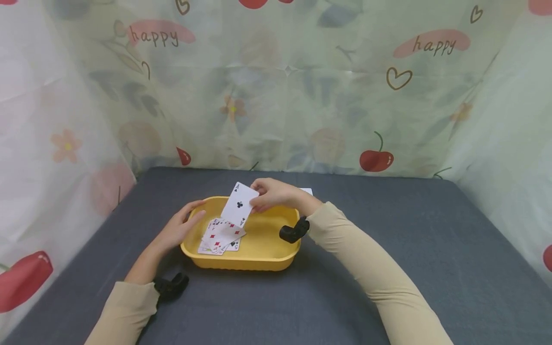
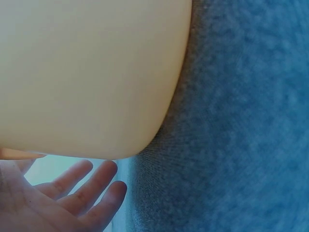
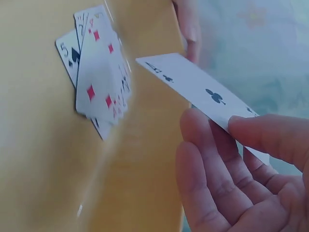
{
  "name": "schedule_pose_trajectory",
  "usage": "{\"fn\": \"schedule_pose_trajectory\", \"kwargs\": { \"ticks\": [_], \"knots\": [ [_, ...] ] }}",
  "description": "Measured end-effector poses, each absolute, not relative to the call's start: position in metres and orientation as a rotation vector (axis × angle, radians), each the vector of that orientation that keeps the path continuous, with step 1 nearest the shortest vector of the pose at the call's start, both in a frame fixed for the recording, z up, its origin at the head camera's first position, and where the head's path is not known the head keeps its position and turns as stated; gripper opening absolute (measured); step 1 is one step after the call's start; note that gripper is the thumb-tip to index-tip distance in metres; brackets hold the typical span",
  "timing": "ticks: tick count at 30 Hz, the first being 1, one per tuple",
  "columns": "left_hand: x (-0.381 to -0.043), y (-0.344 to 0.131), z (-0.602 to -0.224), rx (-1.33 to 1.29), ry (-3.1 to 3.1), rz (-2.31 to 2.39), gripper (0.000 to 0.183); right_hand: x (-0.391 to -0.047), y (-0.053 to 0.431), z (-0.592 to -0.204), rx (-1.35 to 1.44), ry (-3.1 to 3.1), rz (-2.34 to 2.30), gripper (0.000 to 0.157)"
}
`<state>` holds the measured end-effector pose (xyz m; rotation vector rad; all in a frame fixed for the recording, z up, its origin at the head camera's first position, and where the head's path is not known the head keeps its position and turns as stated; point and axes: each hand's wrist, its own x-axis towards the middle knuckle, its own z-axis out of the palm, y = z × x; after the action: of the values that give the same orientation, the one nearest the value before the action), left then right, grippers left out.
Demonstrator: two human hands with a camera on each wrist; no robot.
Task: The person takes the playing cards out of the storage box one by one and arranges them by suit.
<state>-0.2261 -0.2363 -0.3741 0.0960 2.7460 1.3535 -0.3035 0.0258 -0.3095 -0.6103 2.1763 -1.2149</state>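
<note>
An ace of clubs playing card (image 1: 239, 204) is pinched between the thumb and fingers of my right hand (image 1: 273, 194), held up over a yellow plastic tub (image 1: 258, 264). In the right wrist view, the thumb lies on the face of the ace (image 3: 215, 96) and the fingers are behind it. Below it, on the left side of the tub floor, lies a loose pile of playing cards (image 1: 222, 235), a diamond card on top and a five of spades poking out. My left hand (image 1: 178, 227) rests at the tub's left rim, thumb over the inside, fingers loosely extended along the outer wall (image 2: 96, 82).
A white flat thing (image 1: 307, 190) shows behind my right wrist, beyond the tub. Dark grey cloth covers the table (image 1: 388, 230). Patterned curtains (image 1: 284, 96) hang at the back and on both sides. Each wrist wears a black camera band (image 1: 295, 231).
</note>
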Motion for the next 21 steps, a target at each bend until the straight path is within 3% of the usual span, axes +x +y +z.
{"fn": "schedule_pose_trajectory", "kwargs": {
  "ticks": [21],
  "knots": [
    [-0.225,-0.237,-0.376,0.084,2.726,1.359,0.058,-0.327,0.13,-0.314,-0.353,2.37,-1.496,0.029]
  ]
}}
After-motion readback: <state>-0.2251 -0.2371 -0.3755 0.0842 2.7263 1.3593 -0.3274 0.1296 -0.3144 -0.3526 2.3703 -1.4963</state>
